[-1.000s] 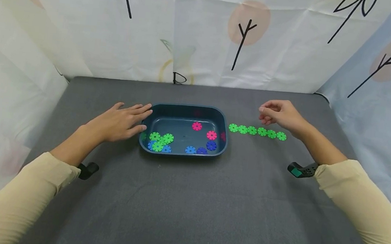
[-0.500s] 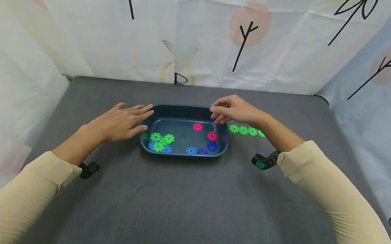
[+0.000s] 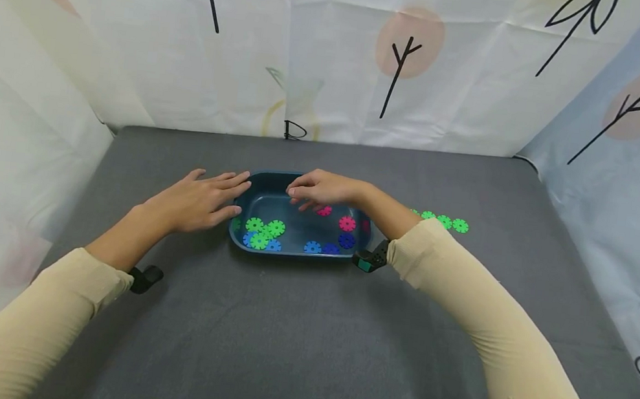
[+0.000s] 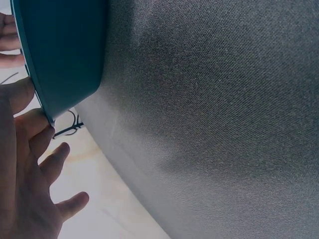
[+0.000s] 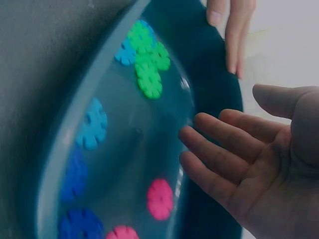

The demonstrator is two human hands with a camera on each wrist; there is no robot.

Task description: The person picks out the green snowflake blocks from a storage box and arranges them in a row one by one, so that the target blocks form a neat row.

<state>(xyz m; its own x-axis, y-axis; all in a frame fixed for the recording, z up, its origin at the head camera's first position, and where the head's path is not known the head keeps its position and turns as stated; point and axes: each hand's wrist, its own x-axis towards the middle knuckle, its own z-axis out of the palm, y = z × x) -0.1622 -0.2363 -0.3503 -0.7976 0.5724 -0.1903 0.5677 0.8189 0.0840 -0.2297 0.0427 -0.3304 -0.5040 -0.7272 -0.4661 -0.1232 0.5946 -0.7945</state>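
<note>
A dark teal plastic tray (image 3: 291,253) holds several notched discs. Green discs (image 3: 276,228) lie over light blue ones (image 3: 274,245) in its left corner, while pink discs (image 3: 347,224) and dark blue discs (image 3: 346,240) lie at its right. My left hand (image 3: 193,201) rests with spread fingers on the tray's left rim; in the left wrist view its fingertips touch the rim. My right hand (image 3: 324,188) hovers over the tray's back half with nothing in it. The right wrist view shows its fingers (image 5: 219,149) loosely extended, palm bare.
A row of green discs (image 3: 444,221) lies on the grey cloth right of the tray, partly hidden behind my right forearm. White patterned curtains (image 3: 335,51) enclose the table at the back and sides. Each wrist wears a black band (image 3: 371,257).
My right hand has moved left from above the green row, across the tray's right rim, to over the tray. My left hand stays at the left rim.
</note>
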